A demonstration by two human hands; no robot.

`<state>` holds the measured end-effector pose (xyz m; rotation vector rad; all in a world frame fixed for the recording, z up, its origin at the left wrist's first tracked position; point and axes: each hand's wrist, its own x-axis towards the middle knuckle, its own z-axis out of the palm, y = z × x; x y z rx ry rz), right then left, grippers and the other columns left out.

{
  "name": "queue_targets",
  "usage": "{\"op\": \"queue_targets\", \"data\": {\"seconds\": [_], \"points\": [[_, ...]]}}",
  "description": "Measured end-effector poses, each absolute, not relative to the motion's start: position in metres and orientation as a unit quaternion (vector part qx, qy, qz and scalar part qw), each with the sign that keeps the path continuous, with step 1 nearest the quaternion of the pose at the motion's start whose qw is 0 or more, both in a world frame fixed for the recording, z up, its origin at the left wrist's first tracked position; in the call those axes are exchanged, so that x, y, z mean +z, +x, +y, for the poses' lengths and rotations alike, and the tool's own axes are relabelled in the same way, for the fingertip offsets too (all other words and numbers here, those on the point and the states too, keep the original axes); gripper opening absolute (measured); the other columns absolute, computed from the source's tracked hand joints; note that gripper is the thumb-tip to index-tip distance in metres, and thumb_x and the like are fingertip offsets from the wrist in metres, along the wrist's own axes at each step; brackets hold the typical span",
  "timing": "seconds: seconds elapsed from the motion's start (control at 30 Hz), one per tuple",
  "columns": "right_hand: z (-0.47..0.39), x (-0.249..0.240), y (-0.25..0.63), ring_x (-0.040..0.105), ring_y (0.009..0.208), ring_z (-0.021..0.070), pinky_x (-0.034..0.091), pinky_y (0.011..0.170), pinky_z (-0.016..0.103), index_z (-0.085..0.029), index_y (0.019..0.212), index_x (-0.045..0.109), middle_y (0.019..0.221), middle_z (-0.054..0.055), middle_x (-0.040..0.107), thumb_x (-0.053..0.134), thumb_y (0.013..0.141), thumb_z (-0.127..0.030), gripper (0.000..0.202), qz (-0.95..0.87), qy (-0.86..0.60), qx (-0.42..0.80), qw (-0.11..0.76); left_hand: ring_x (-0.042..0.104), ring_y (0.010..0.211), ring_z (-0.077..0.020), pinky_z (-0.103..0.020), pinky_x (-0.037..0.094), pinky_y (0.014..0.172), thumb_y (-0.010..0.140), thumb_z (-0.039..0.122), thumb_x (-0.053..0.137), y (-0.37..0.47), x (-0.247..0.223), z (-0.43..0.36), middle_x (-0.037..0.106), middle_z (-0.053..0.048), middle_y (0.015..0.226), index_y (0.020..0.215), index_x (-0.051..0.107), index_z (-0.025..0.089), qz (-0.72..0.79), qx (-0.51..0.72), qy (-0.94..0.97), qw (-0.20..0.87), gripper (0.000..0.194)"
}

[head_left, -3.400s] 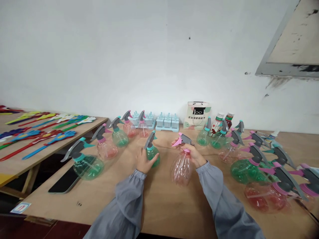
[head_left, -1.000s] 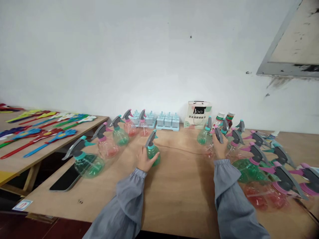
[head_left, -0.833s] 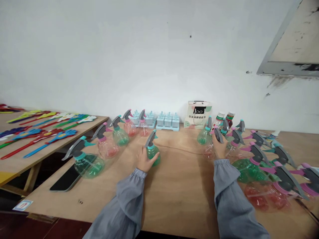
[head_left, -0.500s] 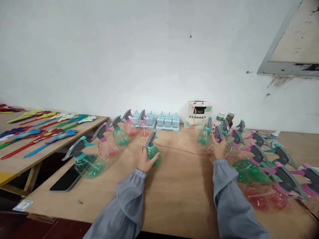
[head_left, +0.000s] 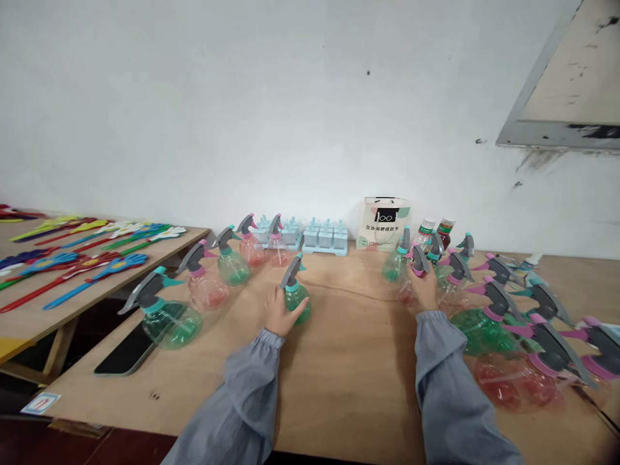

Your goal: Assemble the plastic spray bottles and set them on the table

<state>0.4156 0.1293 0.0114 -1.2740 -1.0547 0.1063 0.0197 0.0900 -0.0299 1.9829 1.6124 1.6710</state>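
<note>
Moved rightward since the earlier frame, a pink spray bottle (head_left: 420, 259) is front-right of a paper bag (head_left: 382, 226), gripped near its neck by the curled fingers of the right hand (head_left: 425, 287); front-left of the bag, the left hand (head_left: 279, 312), fingers half-spread, clasps a green spray bottle (head_left: 296, 296).

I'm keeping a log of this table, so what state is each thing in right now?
Left hand: closed around the green spray bottle
Green spray bottle: upright, head on
Right hand: gripping the pink spray bottle
Pink spray bottle: held, head on, body partly hidden
Other spray bottles: heads on
Phone: flat, screen dark
Paper bag: standing
Hand-shaped clappers: lying down
</note>
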Motion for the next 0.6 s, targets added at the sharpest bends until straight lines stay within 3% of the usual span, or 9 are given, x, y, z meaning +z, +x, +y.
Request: {"op": "queue_targets", "data": {"seconds": [0.1, 0.2, 0.27, 0.37, 0.5, 0.6], "points": [[0.127, 0.012, 0.413, 0.064, 0.097, 0.0252, 0.049, 0.096, 0.050, -0.018, 0.126, 0.052, 0.109, 0.011, 0.066, 0.076, 0.068, -0.047, 0.069, -0.482, -0.560, 0.020, 0.674, 0.058, 0.119, -0.0326, -0.049, 0.047, 0.103, 0.076, 0.055, 0.072, 0.019, -0.030, 0.090, 0.062, -0.011, 0.111, 0.134, 0.050, 0.021, 0.520, 0.553, 0.649, 0.048, 0.071], [0.118, 0.020, 0.409, 0.058, 0.120, 0.0304, 0.042, 0.106, 0.055, -0.020, 0.142, 0.034, 0.130, 0.016, 0.056, 0.080, 0.065, -0.048, 0.094, -0.506, -0.516, -0.072, 0.687, 0.058, 0.119, -0.0325, -0.049, 0.047, 0.103, 0.075, 0.055, 0.072, 0.018, -0.032, 0.091, 0.062, -0.012, 0.111, 0.132, 0.051, 0.020, 0.514, 0.556, 0.651, 0.058, 0.070], [0.109, 0.034, 0.403, 0.047, 0.134, 0.0340, 0.035, 0.113, 0.059, -0.020, 0.145, 0.030, 0.140, 0.018, 0.047, 0.076, 0.070, -0.053, 0.094, -0.514, -0.466, -0.158, 0.703, 0.058, 0.119, -0.0324, -0.050, 0.047, 0.104, 0.075, 0.056, 0.072, 0.018, -0.035, 0.092, 0.062, -0.012, 0.114, 0.132, 0.051, 0.019, 0.504, 0.558, 0.655, 0.072, 0.070], [0.089, 0.064, 0.381, 0.039, 0.141, 0.0344, 0.030, 0.117, 0.058, -0.021, 0.145, 0.034, 0.146, 0.018, 0.041, 0.062, 0.083, -0.057, 0.077, -0.536, -0.410, -0.208, 0.708, 0.059, 0.119, -0.0318, -0.050, 0.046, 0.105, 0.078, 0.057, 0.067, 0.025, -0.042, 0.091, 0.064, -0.013, 0.117, 0.130, 0.051, 0.018, 0.486, 0.558, 0.663, 0.114, 0.067], [0.070, 0.084, 0.328, 0.052, 0.130, 0.0315, 0.037, 0.114, 0.055, -0.024, 0.135, 0.048, 0.135, 0.013, 0.055, 0.066, 0.085, -0.050, 0.060, -0.708, -0.400, -0.005, 0.582, 0.058, 0.123, -0.0296, -0.049, 0.044, 0.108, 0.090, 0.052, 0.053, 0.052, -0.051, 0.077, 0.064, -0.014, 0.120, 0.131, 0.051, 0.019, 0.464, 0.545, 0.676, 0.173, 0.053], [0.068, 0.070, 0.283, 0.048, 0.136, 0.0353, 0.036, 0.116, 0.055, -0.024, 0.142, 0.043, 0.145, 0.016, 0.050, 0.086, 0.066, -0.052, 0.092, -0.791, -0.377, 0.179, 0.446, 0.051, 0.134, -0.0289, -0.050, 0.038, 0.114, 0.094, 0.048, 0.048, 0.077, -0.055, 0.057, 0.056, -0.017, 0.137, 0.144, 0.040, 0.019, 0.445, 0.527, 0.702, 0.178, 0.059]]}}
